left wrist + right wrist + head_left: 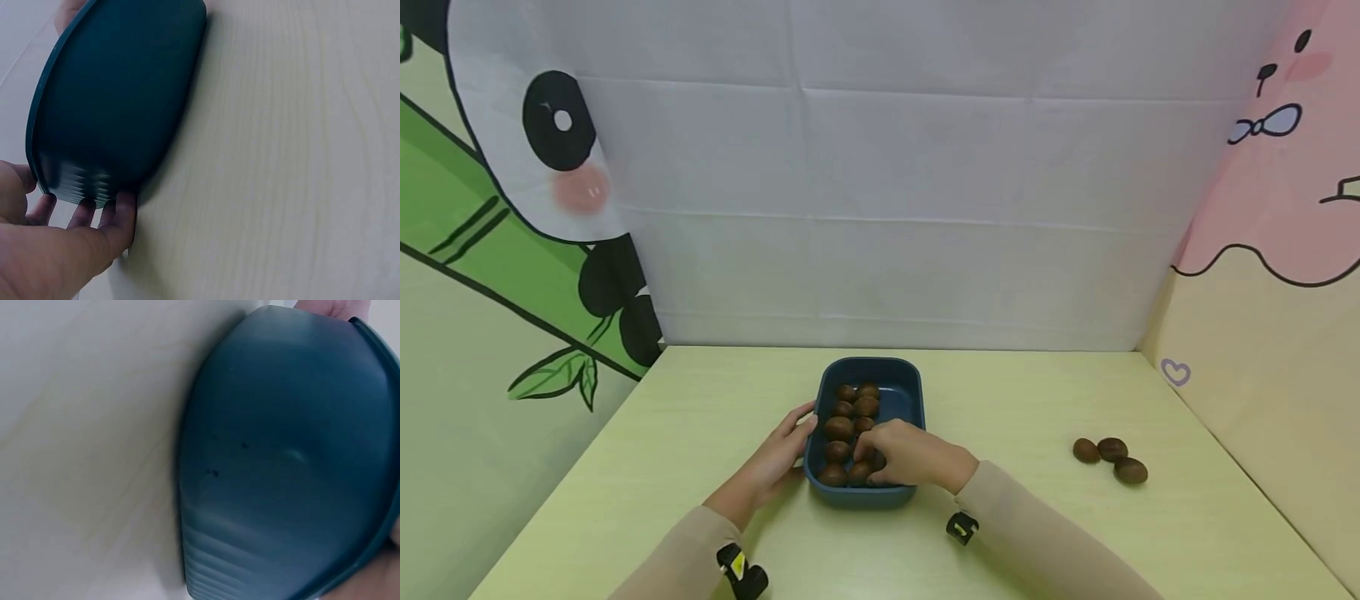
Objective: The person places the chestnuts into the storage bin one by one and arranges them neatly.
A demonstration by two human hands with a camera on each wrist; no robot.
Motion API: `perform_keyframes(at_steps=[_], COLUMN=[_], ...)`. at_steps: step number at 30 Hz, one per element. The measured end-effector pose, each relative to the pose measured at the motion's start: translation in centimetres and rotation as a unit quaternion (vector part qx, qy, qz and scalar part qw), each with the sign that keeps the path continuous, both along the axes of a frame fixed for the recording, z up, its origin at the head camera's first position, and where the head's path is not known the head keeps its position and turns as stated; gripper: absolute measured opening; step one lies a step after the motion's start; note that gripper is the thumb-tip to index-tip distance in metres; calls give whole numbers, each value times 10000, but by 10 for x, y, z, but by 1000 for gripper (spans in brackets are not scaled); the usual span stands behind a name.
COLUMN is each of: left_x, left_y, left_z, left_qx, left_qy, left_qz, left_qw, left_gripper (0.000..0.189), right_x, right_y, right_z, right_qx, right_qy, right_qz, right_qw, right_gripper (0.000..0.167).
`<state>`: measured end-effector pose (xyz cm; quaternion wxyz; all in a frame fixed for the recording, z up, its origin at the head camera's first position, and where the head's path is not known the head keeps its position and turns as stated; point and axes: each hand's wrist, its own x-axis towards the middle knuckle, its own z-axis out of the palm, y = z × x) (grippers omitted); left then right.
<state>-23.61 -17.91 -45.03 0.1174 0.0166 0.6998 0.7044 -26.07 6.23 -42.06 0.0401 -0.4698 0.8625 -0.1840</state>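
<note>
A dark blue, deep rectangular plastic basket (868, 497) stands on the table and holds several glossy brown, chestnut-like ovals (838, 428), mostly along its left side and front. My left hand (772, 462) lies along the basket's left side. In the left wrist view its fingertips (125, 203) press on the ribbed outer wall, with the thumb up by the rim. My right hand (917, 454) reaches over the right rim into the front of the basket. Its thumb and index finger are bent around one brown oval, partly hidden by the fingers.
Three more brown ovals (1111, 451) lie close together on the table (1000, 400), well to the right of the basket. A white sheet (910, 275) rises behind the table, and painted walls stand at both sides.
</note>
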Motion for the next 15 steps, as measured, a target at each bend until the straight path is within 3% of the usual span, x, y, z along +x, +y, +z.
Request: perform_keyframes(at_steps=[15], left_x=[0], left_y=[-1], left_z=[0], left_qx=[29], left_qy=[-14], left_qz=[-4], left_qw=[10000], left_gripper=[55], right_x=[2], right_y=[2], right_z=[3], right_qx=[-154], right_qy=[214], right_qz=[-13], right_qw=[9997], right_gripper=[22])
